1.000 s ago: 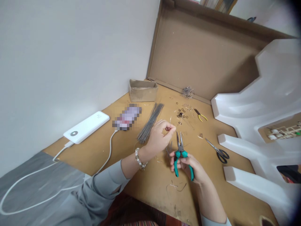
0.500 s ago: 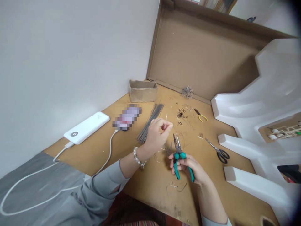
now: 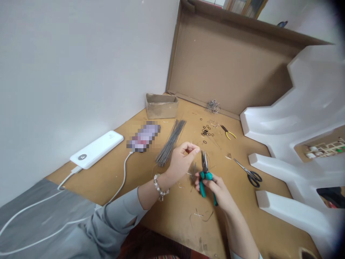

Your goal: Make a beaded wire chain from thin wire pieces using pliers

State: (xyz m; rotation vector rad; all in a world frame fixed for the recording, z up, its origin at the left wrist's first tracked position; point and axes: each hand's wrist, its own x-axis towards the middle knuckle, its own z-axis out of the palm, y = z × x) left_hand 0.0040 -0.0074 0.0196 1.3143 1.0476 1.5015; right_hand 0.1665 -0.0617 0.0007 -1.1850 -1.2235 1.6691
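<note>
Thumb and forefinger of my left hand (image 3: 182,160) are pinched together on what looks like a thin wire (image 3: 192,142), hard to make out. My right hand (image 3: 215,187) is wrapped around the green handles of long-nose pliers (image 3: 206,175). The pliers' jaws point up and away, slightly parted, with their tips just right of my left fingertips. Beyond my left hand lies a bundle of straight grey wires (image 3: 171,142). Short wire pieces (image 3: 193,172) lie on the table between and below my hands.
Black rings (image 3: 206,132) lie behind my hands, near a tangled wire heap (image 3: 213,106). Yellow-handled pliers (image 3: 228,132) and scissors (image 3: 249,173) are to the right. A cardboard box (image 3: 162,108), blurred phone (image 3: 144,136) and white power bank (image 3: 97,149) stand left. White foam (image 3: 275,165) borders the right side.
The pliers' jaws and handles have come closer together. The jaw tips and my left fingertips have moved nearer each other. The view has shifted slightly.
</note>
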